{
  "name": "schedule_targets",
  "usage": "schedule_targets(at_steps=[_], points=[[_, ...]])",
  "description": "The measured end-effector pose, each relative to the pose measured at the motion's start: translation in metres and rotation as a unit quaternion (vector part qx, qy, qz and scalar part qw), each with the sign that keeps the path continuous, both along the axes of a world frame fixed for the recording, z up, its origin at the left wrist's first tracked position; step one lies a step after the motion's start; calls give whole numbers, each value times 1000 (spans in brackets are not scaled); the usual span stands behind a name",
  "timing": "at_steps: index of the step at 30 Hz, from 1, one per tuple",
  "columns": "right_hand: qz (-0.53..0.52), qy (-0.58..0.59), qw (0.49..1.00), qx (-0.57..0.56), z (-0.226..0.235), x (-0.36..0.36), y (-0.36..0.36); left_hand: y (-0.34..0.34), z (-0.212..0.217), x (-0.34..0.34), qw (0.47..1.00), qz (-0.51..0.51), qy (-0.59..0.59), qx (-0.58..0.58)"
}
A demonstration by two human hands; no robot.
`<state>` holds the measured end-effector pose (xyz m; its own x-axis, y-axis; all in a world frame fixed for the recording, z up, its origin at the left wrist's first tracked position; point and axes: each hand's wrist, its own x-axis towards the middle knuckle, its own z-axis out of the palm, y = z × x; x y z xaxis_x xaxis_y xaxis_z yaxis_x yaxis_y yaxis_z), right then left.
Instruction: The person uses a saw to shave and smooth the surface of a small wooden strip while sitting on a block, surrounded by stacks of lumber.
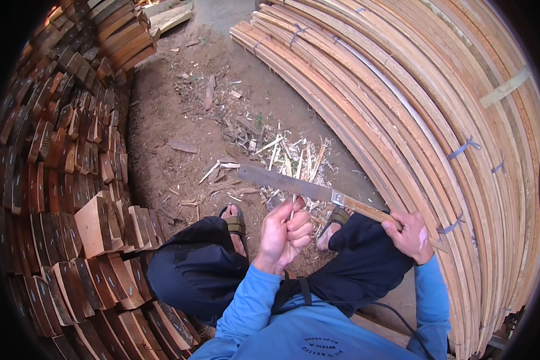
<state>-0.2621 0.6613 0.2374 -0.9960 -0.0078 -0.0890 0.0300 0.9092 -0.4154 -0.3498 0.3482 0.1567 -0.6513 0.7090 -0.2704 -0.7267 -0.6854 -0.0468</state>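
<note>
My right hand (pixel 410 235) is wrapped round the wooden handle (pixel 366 209) of a machete. Its long, dull, brownish blade (pixel 285 182) points left across the space between my knees, with a metal collar where it meets the handle. Below the blade, my left hand (pixel 285 234) is closed with the thumb uppermost. A thin pale sliver of wood (pixel 293 207) shows between thumb and forefinger, close to the blade's lower edge; the rest of it is hidden in the fist. Beyond the blade, pale split sticks and shavings (pixel 300 157) lie on the ground.
Stacked short wood blocks (pixel 72 198) rise along the left. On the right, long curved-looking strips of timber (pixel 396 114) lie in bundles tied with blue bands (pixel 464 147). My sandalled feet (pixel 235 231) rest on brown dirt (pixel 162 126) scattered with bark and chips.
</note>
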Motion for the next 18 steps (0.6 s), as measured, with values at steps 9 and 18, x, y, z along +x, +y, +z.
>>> schedule_targets(at_steps=[9,18], points=[[-23,10,1000,8,-2,0,-2,0,1,6,1000,-20,3,-10],[-44,9,999,26,4,-3,-22,3,4,1,997,-1,9,-77]])
